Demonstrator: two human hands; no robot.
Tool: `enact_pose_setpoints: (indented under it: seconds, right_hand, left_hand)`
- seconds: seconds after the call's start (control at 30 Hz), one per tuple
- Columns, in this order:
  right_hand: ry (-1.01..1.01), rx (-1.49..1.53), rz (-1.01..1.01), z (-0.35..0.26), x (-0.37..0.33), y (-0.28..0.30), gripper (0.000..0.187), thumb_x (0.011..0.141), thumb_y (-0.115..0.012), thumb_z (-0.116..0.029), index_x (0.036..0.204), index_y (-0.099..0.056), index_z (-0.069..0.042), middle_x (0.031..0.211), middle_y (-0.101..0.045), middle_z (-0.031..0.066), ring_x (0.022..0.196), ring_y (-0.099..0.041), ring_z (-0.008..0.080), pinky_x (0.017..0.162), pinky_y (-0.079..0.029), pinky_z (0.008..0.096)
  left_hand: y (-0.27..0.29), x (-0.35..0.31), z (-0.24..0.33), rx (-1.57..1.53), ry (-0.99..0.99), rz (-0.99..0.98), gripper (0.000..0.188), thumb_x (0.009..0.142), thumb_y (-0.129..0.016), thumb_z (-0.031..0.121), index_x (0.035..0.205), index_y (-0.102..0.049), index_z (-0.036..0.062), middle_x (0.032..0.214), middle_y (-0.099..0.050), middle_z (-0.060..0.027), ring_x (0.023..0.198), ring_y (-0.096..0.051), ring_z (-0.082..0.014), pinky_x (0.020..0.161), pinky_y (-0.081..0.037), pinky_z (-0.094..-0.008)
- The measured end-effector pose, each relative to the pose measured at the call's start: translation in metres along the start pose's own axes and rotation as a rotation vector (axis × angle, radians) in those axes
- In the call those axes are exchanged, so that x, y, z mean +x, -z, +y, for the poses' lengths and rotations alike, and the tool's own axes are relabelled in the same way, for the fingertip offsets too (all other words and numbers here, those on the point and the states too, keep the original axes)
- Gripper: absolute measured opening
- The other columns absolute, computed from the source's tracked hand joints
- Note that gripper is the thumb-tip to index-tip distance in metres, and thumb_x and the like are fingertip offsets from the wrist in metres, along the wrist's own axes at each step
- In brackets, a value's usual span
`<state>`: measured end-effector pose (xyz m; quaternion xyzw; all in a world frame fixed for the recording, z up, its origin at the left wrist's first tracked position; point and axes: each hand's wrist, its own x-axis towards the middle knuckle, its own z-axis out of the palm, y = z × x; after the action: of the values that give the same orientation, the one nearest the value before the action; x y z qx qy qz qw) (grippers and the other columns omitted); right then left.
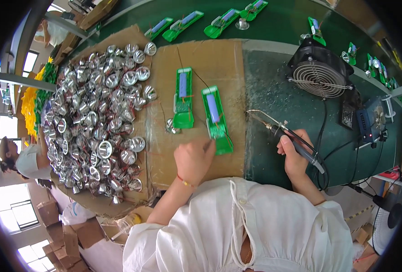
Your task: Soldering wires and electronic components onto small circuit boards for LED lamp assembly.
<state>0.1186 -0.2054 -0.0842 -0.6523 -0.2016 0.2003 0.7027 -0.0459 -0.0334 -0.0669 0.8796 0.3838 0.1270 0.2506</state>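
Note:
My left hand (194,156) is curled, its fingertips pinched together at the lower left edge of a green plastic lamp housing (222,145). What they pinch, if anything, is hidden. That housing lies open, with a blue-violet battery cell (213,108), a small circuit board and thin wires inside. A second open green housing (183,119) lies to its left, a small silvery reflector (171,127) beside it. My right hand (295,154) grips a soldering iron (300,148) with a thin feed tube along it. Its tip points left, just right of the nearer housing and apart from it.
A big pile of silvery reflectors (96,118) covers the cardboard (164,174) on the left. Several green housings (221,25) line the far side. At right stand a black fan (321,72) and a blue soldering station (368,122) with trailing cables. Another person (26,158) is at far left.

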Motion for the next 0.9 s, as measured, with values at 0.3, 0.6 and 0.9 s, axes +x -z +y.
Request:
enact_pose_setpoints:
  seconds: [0.3,0.6,0.9]
  right_hand:
    - [-0.134,-0.042,0.121,0.005,0.005,0.033,0.013,0.079,-0.063,-0.007,0.085,-0.053,0.0,0.065,-0.059,0.0071,0.054,-0.054,0.0089,0.049,-0.044,0.0209]
    - [-0.118,-0.163,0.053,0.02,0.004,0.031,0.015,0.079,-0.063,-0.007,0.084,-0.05,0.0,0.066,-0.059,0.0064,0.055,-0.053,0.0087,0.05,-0.045,0.0231]
    - [-0.069,-0.169,0.045,0.016,0.002,0.032,0.015,0.078,-0.064,-0.008,0.083,-0.051,-0.001,0.066,-0.059,0.0056,0.055,-0.054,0.008,0.05,-0.045,0.0227]
  left_hand:
    - [-0.01,0.121,0.063,0.258,-0.382,-0.032,0.016,0.078,-0.058,0.023,0.07,-0.063,0.0095,0.066,-0.061,-0.0117,0.061,-0.06,-0.0297,0.054,-0.047,-0.0389]
    - [-0.097,0.307,0.144,0.155,-0.458,-0.028,0.046,0.074,-0.06,0.046,0.11,-0.056,0.0183,0.12,-0.047,-0.0166,0.113,-0.042,-0.0355,0.09,-0.034,-0.0499]
    - [-0.049,0.337,0.037,0.173,-0.319,-0.27,0.068,0.072,-0.057,0.032,0.135,-0.033,0.023,0.122,-0.043,-0.0203,0.107,-0.048,-0.0371,0.091,-0.04,-0.041]
